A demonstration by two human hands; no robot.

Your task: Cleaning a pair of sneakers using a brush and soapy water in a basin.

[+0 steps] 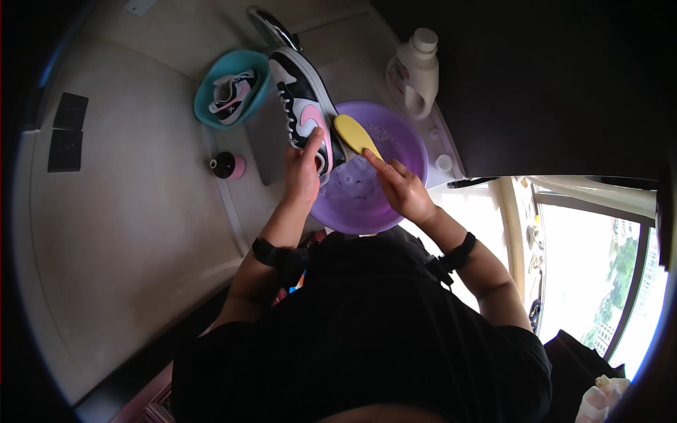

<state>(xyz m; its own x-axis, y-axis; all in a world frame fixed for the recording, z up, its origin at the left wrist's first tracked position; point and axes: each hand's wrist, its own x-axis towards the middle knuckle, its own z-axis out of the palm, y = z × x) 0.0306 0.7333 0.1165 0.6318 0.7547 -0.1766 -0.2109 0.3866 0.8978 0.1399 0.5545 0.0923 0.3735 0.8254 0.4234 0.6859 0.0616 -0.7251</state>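
My left hand (pixel 304 172) grips a black, white and pink sneaker (pixel 307 100) by its heel end, with the toe pointing away from me. In my right hand (pixel 401 185) is a yellow-backed brush (pixel 355 135), its head against the sole's edge near the heel; the bristles are hidden. Both hands are above a purple basin (pixel 415 153) that holds sudsy water (pixel 351 182). Another sneaker of the same colours (pixel 234 98) lies in a small teal basin (pixel 203 106) at the upper left.
A chrome faucet (pixel 272 26) arches behind the sneaker. At the right stand a cream-coloured jug with a handle (pixel 418 74) and a white cap (pixel 444 162). A black and pink bottle (pixel 228 165) stands left of my left hand. A dark panel borders the counter at the right.
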